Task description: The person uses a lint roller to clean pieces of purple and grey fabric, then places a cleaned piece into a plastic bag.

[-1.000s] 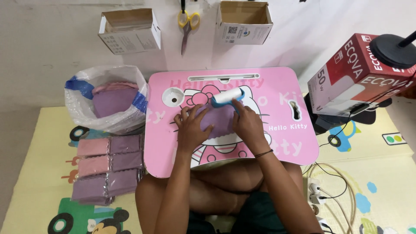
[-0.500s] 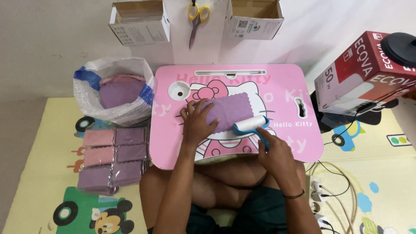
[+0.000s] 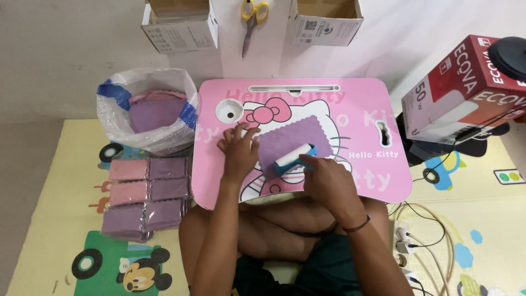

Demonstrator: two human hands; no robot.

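Cloth (image 3: pixel 293 143), purple and square, lies flat on the pink lap table (image 3: pixel 361 118). Left hand (image 3: pixel 238 153) presses its left edge with fingers spread, anchoring it against sliding. Right hand (image 3: pixel 323 178) wraps closed around the handle of the lint roller (image 3: pixel 294 158), which rests on the cloth.

Left hand (image 3: pixel 239 153): my fingers spread, palm down, pressed flat; no grip closed.
Left arm: bare forearm reaching straight forward from my lap.
Right hand (image 3: pixel 327 181): my grip is closed, fingers curled, knuckles up.
Right wrist: dark band worn; forearm angled inward.
Legs: crossed beneath both my arms.
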